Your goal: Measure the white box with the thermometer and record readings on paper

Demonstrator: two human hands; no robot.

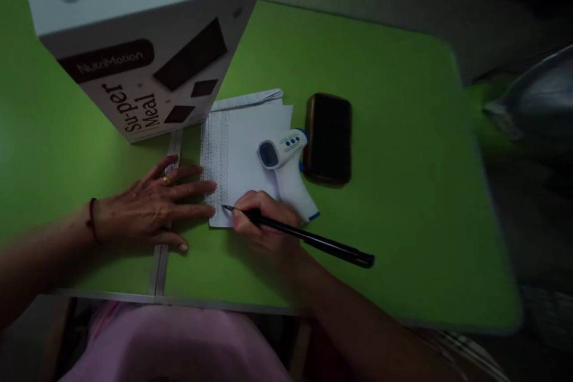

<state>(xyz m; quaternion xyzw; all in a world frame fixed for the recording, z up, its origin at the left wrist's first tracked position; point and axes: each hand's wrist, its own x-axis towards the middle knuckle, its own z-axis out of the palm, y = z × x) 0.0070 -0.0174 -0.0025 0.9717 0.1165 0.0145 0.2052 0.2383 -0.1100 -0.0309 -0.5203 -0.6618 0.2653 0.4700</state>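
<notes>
My right hand (266, 221) grips a black pen (313, 239), its tip on a sheet of paper (248, 149). Columns of small handwriting run down the paper's left side; the rest of the top sheet looks blank. Spread flat, my left hand (165, 200) lies palm down, its fingertips on the paper's left edge and the rest on the table. A white and blue infrared thermometer (293, 182) rests partly over the paper's right side, just beyond my right hand. Beside it lies a dark phone (329, 138) in a brown-edged case.
A tall white box (147, 65) printed "NutriMotion Su-per Meal" stands behind my left hand, touching or close to the paper's corner. The green folding table (403, 161) has a metal seam (159, 268) under my left hand. A silvery bag (537, 95) is off its right side.
</notes>
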